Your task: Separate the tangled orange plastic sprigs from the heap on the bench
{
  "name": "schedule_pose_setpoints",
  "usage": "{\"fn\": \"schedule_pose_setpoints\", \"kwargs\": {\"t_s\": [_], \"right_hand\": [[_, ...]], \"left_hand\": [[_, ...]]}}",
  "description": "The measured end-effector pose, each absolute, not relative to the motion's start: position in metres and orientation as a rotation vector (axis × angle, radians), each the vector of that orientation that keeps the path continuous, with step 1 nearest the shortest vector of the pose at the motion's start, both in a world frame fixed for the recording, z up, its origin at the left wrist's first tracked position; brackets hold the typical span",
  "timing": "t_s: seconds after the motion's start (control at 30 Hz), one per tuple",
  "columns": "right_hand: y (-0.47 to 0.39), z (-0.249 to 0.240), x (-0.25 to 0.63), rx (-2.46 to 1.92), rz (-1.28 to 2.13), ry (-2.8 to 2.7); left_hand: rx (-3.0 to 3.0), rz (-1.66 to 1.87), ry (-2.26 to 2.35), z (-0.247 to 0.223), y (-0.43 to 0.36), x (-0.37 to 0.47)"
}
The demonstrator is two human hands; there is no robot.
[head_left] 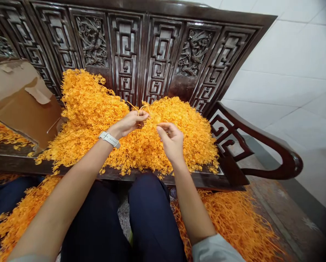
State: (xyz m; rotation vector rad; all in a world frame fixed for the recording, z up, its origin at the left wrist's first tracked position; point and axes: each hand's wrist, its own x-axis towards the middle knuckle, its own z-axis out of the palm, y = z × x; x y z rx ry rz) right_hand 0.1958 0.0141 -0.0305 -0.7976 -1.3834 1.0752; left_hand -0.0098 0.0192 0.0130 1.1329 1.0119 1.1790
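Two joined heaps of small orange plastic-looking pieces (89,105) lie on a dark wooden bench seat. My left hand (134,122), with a pale watch (109,139) on the wrist, pinches a thin orange strand (144,106) above the dip between the heaps. To its right, my right hand (172,140) hovers over the right heap (198,127), thumb and fingertips pressed close together. Whatever may be between those fingertips is too small to make out. The two hands are near each other but apart.
The carved bench back (146,47) rises behind the heaps, and a curved armrest (272,156) stands at the right. An open cardboard box (23,98) is at the left. Longer orange strands (233,218) lie on the floor at right, more at lower left beside a dark-clothed leg (10,196).
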Motion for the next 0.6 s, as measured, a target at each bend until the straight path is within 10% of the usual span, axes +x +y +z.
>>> {"fn": "schedule_pose_setpoints", "kwargs": {"t_s": [0.6], "right_hand": [[-0.033, -0.035, 0.200, -0.114, 1.062, -1.782]], "left_hand": [[0.805, 1.438, 1.101, 0.025, 0.031, 0.026]]}}
